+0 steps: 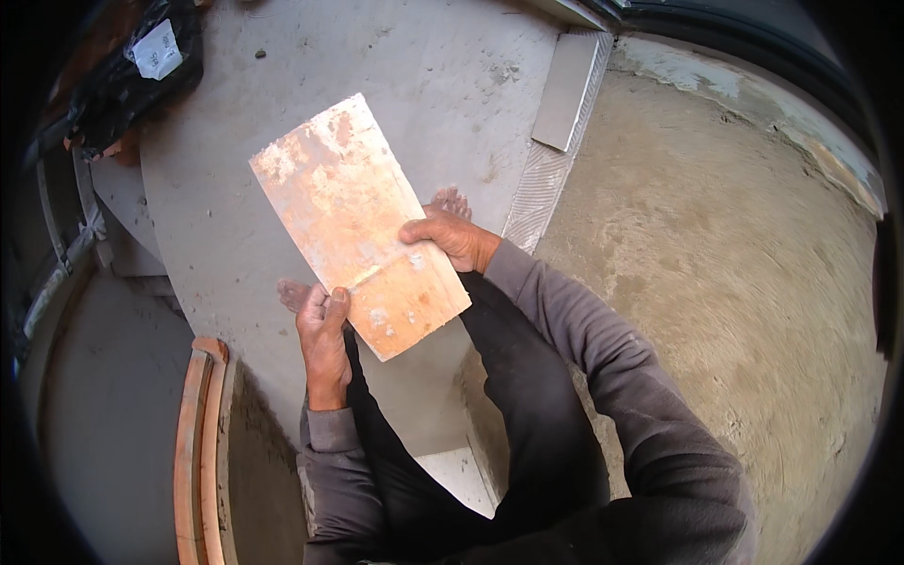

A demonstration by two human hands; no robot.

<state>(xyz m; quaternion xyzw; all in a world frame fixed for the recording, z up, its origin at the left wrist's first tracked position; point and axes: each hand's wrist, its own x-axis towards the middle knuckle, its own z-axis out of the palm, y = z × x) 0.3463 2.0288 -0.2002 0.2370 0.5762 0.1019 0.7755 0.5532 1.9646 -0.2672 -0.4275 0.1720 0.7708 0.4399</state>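
Between both hands I hold a flat rectangular board (363,198), orange-brown and wood-like, tilted in front of my knees. Pale patches of dried residue cover much of its upper face, and a thin line crosses it lower down. My left hand (325,344) is closed on the near left edge, thumb on top. My right hand (454,237) grips the right edge, its thumb also lying on the upper face. The fingers beneath the board are partly hidden.
A grey tile strip (565,89) lies at the far right beside combed adhesive (535,198). Rough mortar (716,245) spreads to the right. A curved orange-brown rail (193,452) stands at lower left, a black plastic bag (127,89) at upper left. My feet rest on grey floor (235,217).
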